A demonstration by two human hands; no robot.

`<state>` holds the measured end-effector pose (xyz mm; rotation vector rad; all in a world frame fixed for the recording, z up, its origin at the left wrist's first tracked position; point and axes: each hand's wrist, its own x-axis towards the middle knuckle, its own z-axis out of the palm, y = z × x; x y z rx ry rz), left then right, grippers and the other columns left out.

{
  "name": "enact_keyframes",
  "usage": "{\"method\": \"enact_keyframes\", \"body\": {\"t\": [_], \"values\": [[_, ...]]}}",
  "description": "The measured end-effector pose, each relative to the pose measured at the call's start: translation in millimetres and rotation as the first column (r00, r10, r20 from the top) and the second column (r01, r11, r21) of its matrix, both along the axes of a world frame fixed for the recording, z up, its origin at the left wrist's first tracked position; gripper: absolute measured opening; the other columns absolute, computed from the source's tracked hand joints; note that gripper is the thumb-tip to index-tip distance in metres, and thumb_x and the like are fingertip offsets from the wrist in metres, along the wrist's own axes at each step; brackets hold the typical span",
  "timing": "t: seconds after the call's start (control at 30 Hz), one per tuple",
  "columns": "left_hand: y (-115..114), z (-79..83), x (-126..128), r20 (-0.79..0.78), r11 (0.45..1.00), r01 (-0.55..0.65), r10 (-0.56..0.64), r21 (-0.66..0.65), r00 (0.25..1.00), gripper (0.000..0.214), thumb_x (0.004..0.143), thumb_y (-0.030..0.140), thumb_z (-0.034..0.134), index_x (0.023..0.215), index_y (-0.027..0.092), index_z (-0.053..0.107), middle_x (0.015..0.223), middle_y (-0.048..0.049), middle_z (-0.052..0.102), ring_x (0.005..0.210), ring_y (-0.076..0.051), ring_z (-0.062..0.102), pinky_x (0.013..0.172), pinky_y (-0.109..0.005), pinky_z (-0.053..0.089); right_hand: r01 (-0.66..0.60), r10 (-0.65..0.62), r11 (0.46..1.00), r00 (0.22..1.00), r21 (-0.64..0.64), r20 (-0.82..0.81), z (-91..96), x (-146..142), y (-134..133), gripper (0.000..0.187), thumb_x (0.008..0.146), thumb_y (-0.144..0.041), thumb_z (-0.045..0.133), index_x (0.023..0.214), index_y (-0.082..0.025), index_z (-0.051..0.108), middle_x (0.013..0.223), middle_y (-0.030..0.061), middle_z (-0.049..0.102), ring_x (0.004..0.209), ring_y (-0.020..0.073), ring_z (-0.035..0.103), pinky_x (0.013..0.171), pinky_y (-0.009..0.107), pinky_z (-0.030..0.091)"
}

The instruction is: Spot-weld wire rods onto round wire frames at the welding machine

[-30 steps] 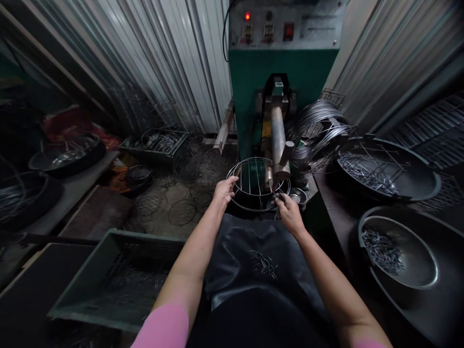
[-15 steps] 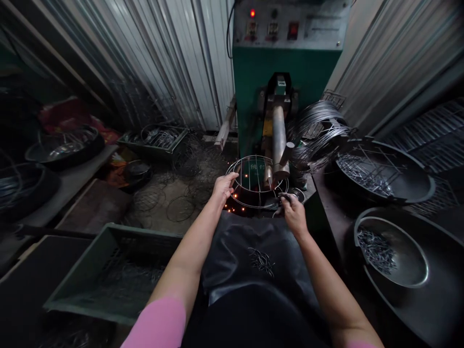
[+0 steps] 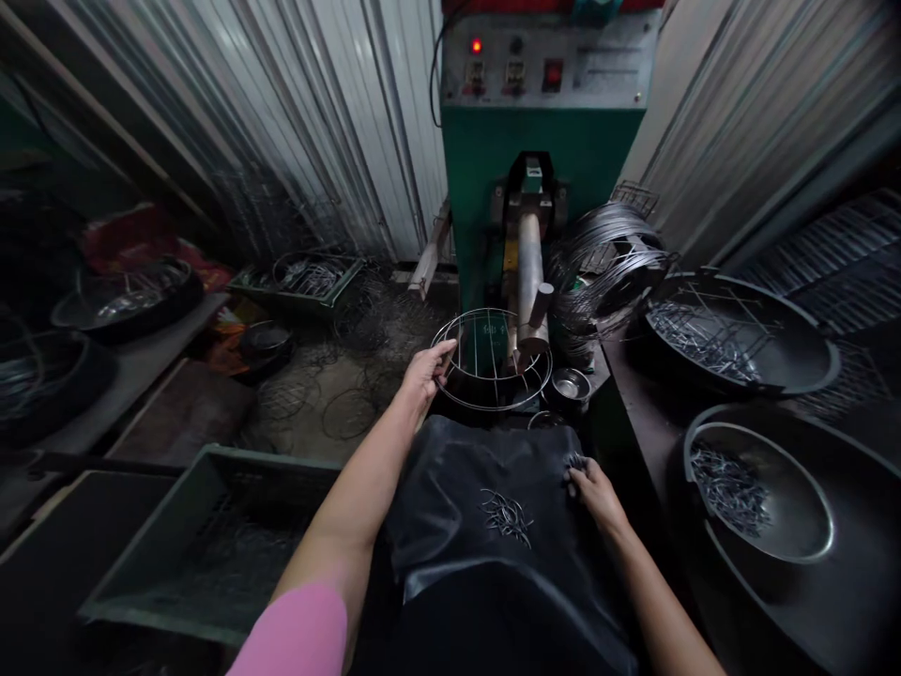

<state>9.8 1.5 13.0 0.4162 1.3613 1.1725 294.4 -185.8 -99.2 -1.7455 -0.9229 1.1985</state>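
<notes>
A round wire rack (image 3: 491,359) sits at the metal arm (image 3: 529,272) of a green welding machine (image 3: 539,122). My left hand (image 3: 428,368) grips the rack's left rim. My right hand (image 3: 595,488) rests on the black apron (image 3: 485,526) over my lap, its fingers closed on a few short wire pieces at the apron's right edge. A small heap of short wires (image 3: 507,514) lies on the apron between my arms.
Two dark pans (image 3: 746,338) (image 3: 764,488) with short wires stand on the right bench. Wire coils (image 3: 605,249) hang beside the machine. A small metal bowl (image 3: 570,383) sits under the arm. A green crate (image 3: 218,540) lies at lower left; more pans and a tray are at left.
My right hand has drawn back from the rack's front edge to the apron. The sparks seen half a second ago are gone. The left hand stays on the rim.
</notes>
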Motion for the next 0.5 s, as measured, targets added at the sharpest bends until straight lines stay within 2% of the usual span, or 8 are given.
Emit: {"method": "enact_keyframes", "body": {"t": [0.1,0.2,0.3,0.37,0.43,0.5], "values": [[-0.9,1.1,-1.8,-0.071,0.997,0.077,-0.075,0.022,0.995,0.036,0.044,0.025,0.079,0.066,0.015,0.052,0.050,0.0084,0.037,0.037,-0.002,0.028,0.036,-0.017,0.023,-0.024,0.022,0.999,0.999,-0.035,-0.046,-1.5,0.6,6.4,0.020,0.064,-0.034,0.057,0.074,-0.018,0.051,0.058,-0.0019,0.061,0.040,0.0086,0.046,0.039,0.020,0.031],[-1.5,0.5,-0.9,-0.042,0.995,0.087,-0.085,0.046,0.996,0.036,0.042,0.021,0.076,0.063,0.016,0.048,0.048,0.0097,0.034,0.037,-0.001,0.025,0.035,-0.015,0.017,-0.011,0.009,1.000,0.992,-0.017,-0.123,0.0,-2.6,3.4,0.023,0.063,-0.034,0.060,0.076,-0.017,0.051,0.068,-0.0001,0.065,0.035,0.0056,0.041,0.037,0.020,0.028],[-6.1,0.7,1.9,-0.031,0.996,0.051,-0.049,0.074,0.998,0.035,0.043,0.019,0.073,0.060,0.017,0.042,0.046,0.0109,0.030,0.036,0.000,0.020,0.034,-0.015,0.012,0.028,-0.021,0.999,0.989,0.044,-0.145,0.0,-6.6,-8.3,0.035,0.066,-0.036,0.060,0.095,-0.017,0.054,0.072,-0.0001,0.066,0.034,0.0057,0.040,0.036,0.020,0.028],[-11.6,1.6,4.1,-0.045,0.996,0.001,0.004,0.093,0.999,0.035,0.043,0.019,0.072,0.060,0.017,0.041,0.045,0.0113,0.030,0.035,0.000,0.020,0.034,-0.015,0.011,0.002,0.002,0.999,0.993,0.035,-0.115,-1.6,-7.8,-15.2,0.041,0.066,-0.037,0.058,0.101,-0.016,0.055,0.061,-0.0019,0.064,0.034,0.0077,0.042,0.037,0.021,0.029],[-18.0,2.8,6.6,-0.059,0.991,-0.043,0.051,0.123,0.997,0.035,0.043,0.020,0.071,0.061,0.018,0.041,0.046,0.0114,0.030,0.035,0.000,0.020,0.034,-0.016,0.012,-0.046,0.044,0.999,0.995,-0.017,-0.090,-0.5,-8.9,-16.7,0.036,0.065,-0.035,0.059,0.093,-0.014,0.059,0.049,-0.0039,0.058,0.034,0.0086,0.042,0.037,0.020,0.028],[-24.0,3.4,9.9,-0.075,0.986,-0.065,0.077,0.151,0.994,0.035,0.043,0.020,0.070,0.062,0.018,0.041,0.046,0.0113,0.031,0.035,-0.001,0.021,0.034,-0.016,0.011,-0.032,0.032,0.999,0.990,0.002,-0.137,8.0,-12.7,-10.3,0.030,0.063,-0.035,0.061,0.085,-0.015,0.060,0.050,-0.0034,0.058,0.037,0.0092,0.046,0.038,0.020,0.031]]}}
